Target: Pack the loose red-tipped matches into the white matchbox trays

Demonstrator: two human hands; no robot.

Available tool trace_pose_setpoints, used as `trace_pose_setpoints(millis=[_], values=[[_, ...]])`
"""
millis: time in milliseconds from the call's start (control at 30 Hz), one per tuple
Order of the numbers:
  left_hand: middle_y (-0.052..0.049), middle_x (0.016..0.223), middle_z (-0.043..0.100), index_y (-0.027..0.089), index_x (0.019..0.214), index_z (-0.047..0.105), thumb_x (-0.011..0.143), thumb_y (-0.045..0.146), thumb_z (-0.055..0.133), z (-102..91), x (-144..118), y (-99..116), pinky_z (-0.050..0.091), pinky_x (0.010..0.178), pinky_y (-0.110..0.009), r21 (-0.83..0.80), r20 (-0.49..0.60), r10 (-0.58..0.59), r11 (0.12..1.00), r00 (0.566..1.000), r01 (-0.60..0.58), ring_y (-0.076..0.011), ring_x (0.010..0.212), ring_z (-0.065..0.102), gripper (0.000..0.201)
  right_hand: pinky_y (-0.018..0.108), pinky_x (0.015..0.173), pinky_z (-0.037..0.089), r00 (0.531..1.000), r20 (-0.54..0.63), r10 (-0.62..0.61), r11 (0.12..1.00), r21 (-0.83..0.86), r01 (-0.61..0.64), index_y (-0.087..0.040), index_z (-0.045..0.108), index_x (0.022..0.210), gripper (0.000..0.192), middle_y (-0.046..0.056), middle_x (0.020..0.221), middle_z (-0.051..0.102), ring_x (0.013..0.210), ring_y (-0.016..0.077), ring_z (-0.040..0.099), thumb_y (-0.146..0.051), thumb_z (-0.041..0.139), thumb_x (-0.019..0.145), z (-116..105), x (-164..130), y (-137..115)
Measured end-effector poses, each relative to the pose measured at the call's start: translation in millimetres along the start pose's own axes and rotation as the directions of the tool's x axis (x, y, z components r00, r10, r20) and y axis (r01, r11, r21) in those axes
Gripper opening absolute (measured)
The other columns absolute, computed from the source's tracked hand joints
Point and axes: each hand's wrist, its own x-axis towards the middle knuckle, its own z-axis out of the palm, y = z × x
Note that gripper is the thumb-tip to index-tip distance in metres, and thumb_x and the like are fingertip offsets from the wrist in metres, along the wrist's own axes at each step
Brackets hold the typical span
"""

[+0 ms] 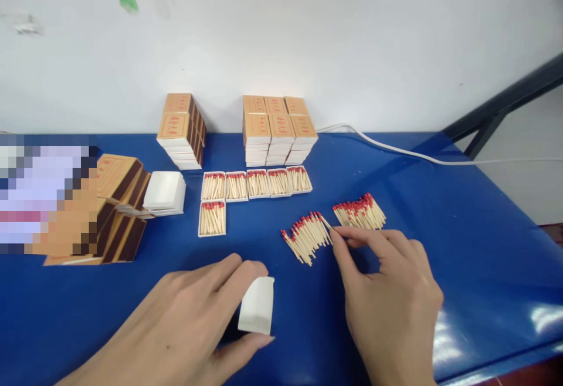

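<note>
Between the thumb and fingers of my left hand (197, 310) is a white matchbox tray (257, 307), held just above or on the table; no matches show in it. My right hand (387, 286) pinches a single match (326, 222) by its lower end, at the right side of a loose row of red-tipped matches (308, 236). A second heap of matches (359, 213) lies beyond my right fingers. Farther back, several trays filled with matches (258, 183) stand in a row, with one more filled tray (212, 219) in front at the left end.
Closed matchboxes stand stacked in two blocks, a narrow stack (180, 131) and a wider stack (279, 131), near the wall. Leftward are white trays (163, 191) and matchbox sleeves (116, 178). A white cable (387, 148) crosses the back of the blue table (461, 245).
</note>
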Motion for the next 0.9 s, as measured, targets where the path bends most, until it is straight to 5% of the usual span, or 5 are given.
trace_pose_setpoints(millis=[400, 667, 900], values=[[0.007, 0.106, 0.08, 0.033, 0.137, 0.056, 0.085, 0.03, 0.101, -1.0, -3.1, 1.6, 0.058, 0.059, -0.037, -0.023, 0.001, -0.005, 1.0, 1.0, 0.005, -0.0247, 0.078, 0.084, 0.069, 0.039, 0.076, 0.045, 1.0, 0.014, 0.018, 0.999, 0.033, -0.018, -0.026, 0.084, 0.098, 0.029, 0.004, 0.094, 0.08, 0.089, 0.0271, 0.063, -0.047, 0.072, 0.113, -2.4, -2.5, 0.3], [0.005, 0.11, 0.082, 0.034, 0.139, 0.057, 0.085, 0.03, 0.101, 1.2, -0.3, -0.7, 0.057, 0.058, -0.037, -0.009, -0.001, -0.008, 1.0, 1.0, 0.008, -0.0257, 0.08, 0.085, 0.069, 0.042, 0.079, 0.047, 0.999, -0.015, 0.042, 0.999, -0.024, -0.043, -0.023, 0.089, 0.123, 0.033, 0.008, 0.097, 0.079, 0.091, 0.029, 0.063, -0.046, 0.067, 0.114, -2.2, -2.9, 5.0], [0.006, 0.106, 0.08, 0.033, 0.135, 0.061, 0.088, 0.031, 0.099, -0.5, 0.3, 0.8, 0.058, 0.061, -0.036, -0.026, 0.022, -0.021, 0.999, 1.0, 0.022, -0.0242, 0.078, 0.083, 0.061, 0.042, 0.078, 0.047, 0.999, -0.014, 0.046, 0.999, -0.026, -0.046, -0.023, 0.09, 0.116, 0.034, 0.009, 0.098, 0.078, 0.092, 0.0296, 0.064, -0.047, 0.066, 0.114, -0.9, -2.6, 4.5]])
